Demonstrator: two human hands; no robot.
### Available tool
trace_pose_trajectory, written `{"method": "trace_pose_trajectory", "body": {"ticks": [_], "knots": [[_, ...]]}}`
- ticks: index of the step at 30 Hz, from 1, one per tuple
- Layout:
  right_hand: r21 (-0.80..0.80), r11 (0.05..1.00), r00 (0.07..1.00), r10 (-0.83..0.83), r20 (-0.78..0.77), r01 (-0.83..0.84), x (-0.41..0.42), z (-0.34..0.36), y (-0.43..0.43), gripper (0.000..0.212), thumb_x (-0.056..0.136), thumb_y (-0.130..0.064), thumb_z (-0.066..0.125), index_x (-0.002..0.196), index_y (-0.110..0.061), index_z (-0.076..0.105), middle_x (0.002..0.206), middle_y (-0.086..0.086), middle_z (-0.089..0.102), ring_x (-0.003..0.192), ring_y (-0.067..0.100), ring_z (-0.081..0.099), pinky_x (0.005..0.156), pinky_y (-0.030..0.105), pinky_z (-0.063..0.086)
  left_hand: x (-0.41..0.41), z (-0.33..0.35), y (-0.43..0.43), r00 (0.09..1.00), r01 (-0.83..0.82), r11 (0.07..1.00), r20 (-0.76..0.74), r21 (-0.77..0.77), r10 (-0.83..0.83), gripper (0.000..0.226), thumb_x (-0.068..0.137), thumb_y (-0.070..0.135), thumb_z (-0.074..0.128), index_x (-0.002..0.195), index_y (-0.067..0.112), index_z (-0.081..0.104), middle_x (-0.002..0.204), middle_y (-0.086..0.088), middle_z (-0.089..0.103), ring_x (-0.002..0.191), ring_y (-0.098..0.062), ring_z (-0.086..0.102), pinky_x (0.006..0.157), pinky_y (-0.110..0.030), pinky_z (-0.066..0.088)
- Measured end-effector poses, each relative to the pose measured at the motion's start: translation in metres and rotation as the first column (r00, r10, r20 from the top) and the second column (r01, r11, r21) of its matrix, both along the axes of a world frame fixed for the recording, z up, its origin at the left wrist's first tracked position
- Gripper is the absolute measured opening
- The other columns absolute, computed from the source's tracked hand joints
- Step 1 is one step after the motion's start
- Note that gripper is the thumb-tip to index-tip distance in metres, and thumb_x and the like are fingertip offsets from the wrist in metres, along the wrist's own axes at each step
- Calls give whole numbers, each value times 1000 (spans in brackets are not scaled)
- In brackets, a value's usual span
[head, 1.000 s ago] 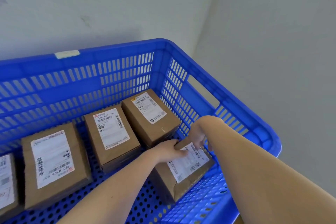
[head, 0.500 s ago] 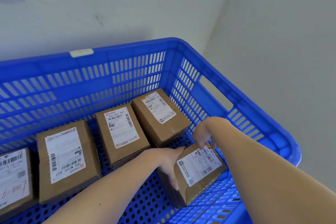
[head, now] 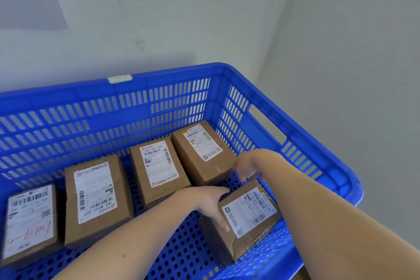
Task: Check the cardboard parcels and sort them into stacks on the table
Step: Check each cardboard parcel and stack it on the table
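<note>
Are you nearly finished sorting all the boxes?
Not nearly. No sorted stack shows yet. The left hand and right hand hold one tilted parcel inside the blue crate. Beside it lie four more parcels, flat on the crate floor, waiting to be checked and stacked.

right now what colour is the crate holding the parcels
The crate is bright blue, best seen in the head view.

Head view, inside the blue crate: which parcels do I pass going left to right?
Parcel with red handwriting → parcel labelled 780 M205 G02 → parcel labelled 360 067 661 → far-corner parcel → near-right parcel.
</note>
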State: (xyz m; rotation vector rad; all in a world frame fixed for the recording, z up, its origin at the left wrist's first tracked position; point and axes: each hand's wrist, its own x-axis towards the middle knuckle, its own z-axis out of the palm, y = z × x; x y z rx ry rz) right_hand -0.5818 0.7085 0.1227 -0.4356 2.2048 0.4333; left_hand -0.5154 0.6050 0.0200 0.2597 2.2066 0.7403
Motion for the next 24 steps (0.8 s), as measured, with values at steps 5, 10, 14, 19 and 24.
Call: {"method": "trace_pose_trajectory", "body": {"ticks": [5,10,14,19,24], "knots": [[-126,989,990,61,-124,-77,12,21,-10,46,96,-11,46,141,-6,41,134,12,50,103,22,53,69,24,44,1,39,-19,995,-84,995,-57,-63,80,71,85,37,70,144,13,38,137,-5,52,121,-21,51,97,-27,40],[-351,929,974,36,-226,-116,28,38,-25,50,93,-6,44,143,-15,42,146,8,40,129,26,43,98,32,42,13,79,-57,961,-206,962,-224,-181,164,54,89,35,63,136,13,47,129,-3,57,116,-20,53,97,-30,43],[-505,835,931,22,-365,-218,40,47,-44,41,88,-5,45,125,-17,58,131,7,56,117,27,53,97,40,48,30,110,-83,891,-349,900,-390,-263,232,47,89,39,61,131,20,50,125,3,58,113,-17,53,92,-32,45],[-627,693,886,35,-463,-355,60,56,-75,37,90,-19,52,126,-27,56,125,2,57,110,23,55,89,39,50,73,147,-113,751,-557,734,-613,-388,246,43,89,46,57,126,25,52,117,9,60,99,-13,54,74,-29,41],[-717,556,888,94,-449,-421,93,67,-107,37,88,-18,50,122,-32,58,120,-2,61,106,22,58,80,34,48,128,178,-133,607,-723,603,-728,-338,320,41,88,46,57,126,29,54,116,12,60,104,-13,55,75,-28,40]]}}
